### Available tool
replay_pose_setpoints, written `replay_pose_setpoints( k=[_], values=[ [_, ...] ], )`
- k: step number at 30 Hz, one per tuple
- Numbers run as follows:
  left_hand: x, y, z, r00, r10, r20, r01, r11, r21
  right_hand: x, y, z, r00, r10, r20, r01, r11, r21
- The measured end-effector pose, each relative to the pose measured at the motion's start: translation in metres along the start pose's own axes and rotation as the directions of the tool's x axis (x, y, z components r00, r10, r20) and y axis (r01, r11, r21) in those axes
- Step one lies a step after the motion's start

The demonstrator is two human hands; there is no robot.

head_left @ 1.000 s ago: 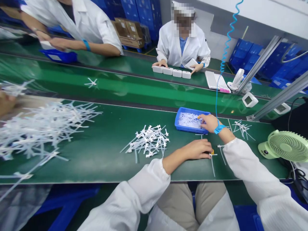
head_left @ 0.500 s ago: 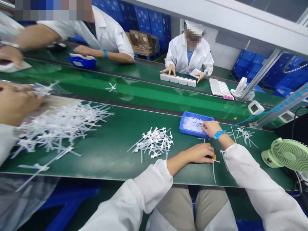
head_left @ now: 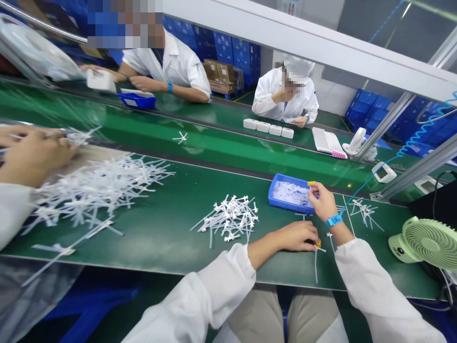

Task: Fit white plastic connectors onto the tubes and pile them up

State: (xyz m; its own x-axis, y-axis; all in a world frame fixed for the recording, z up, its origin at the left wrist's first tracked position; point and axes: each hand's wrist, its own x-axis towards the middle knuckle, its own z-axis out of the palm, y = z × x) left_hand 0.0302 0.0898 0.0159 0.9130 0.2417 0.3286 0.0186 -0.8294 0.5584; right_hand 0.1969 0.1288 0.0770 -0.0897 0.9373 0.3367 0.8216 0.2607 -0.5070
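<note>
My left hand (head_left: 298, 235) rests on the green bench with its fingers closed. A yellow finger cot is on one fingertip, pinching a thin white strip (head_left: 316, 267) with a short crosspiece. My right hand (head_left: 323, 202), wearing a blue wrist strap (head_left: 334, 220), is over the right end of a blue tray (head_left: 285, 208). Its fingertips, one in a yellow cot, are pinched together; whatever is between them is too small to make out. Many small white slips (head_left: 291, 192) lie in the tray. Left of my hands is a pile of white strips with small white fittings (head_left: 232, 216).
A larger strip pile (head_left: 96, 190) lies at left, beside a co-worker's hands (head_left: 35, 152). A few strips (head_left: 366, 212) and a green fan (head_left: 428, 243) are at right. Two people sit across the green conveyor (head_left: 214, 151). A blue coiled cord (head_left: 374, 174) runs to my right strap.
My right hand has drawn back from inside the tray to its right rim, fingertips raised. My left hand stays on the strip. One person across has lifted a hand to the face.
</note>
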Motion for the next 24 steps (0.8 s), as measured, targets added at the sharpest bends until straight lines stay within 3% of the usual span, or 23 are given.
replay_pose_setpoints(
  k=[3, 5, 10, 15, 18, 24],
  values=[
    [0.000, 0.001, -0.001, 1.000, 0.012, -0.017, -0.012, 1.000, -0.001, -0.024, 0.014, -0.012, 0.983, 0.059, -0.175, -0.018, 0.973, 0.230],
    [0.000, 0.001, -0.001, 0.999, 0.020, -0.027, -0.021, 1.000, -0.005, -0.044, 0.031, -0.021, 0.965, 0.162, -0.208, -0.091, 0.945, 0.313],
    [-0.001, 0.001, 0.000, 1.000, 0.004, -0.026, -0.005, 1.000, -0.003, -0.084, 0.070, -0.024, 0.932, 0.359, -0.045, -0.317, 0.869, 0.379],
    [-0.002, 0.002, 0.000, 1.000, -0.014, -0.014, 0.013, 1.000, -0.022, -0.090, 0.074, -0.013, 0.923, 0.383, -0.045, -0.330, 0.846, 0.419],
    [-0.003, 0.002, -0.002, 1.000, -0.018, -0.015, 0.018, 0.999, -0.036, -0.098, 0.075, -0.023, 0.913, 0.402, -0.069, -0.329, 0.827, 0.455],
    [0.001, 0.008, 0.003, 0.994, -0.036, -0.099, 0.031, 0.999, -0.044, -0.144, 0.077, -0.048, 0.894, 0.446, -0.040, -0.349, 0.750, 0.563]
  ],
)
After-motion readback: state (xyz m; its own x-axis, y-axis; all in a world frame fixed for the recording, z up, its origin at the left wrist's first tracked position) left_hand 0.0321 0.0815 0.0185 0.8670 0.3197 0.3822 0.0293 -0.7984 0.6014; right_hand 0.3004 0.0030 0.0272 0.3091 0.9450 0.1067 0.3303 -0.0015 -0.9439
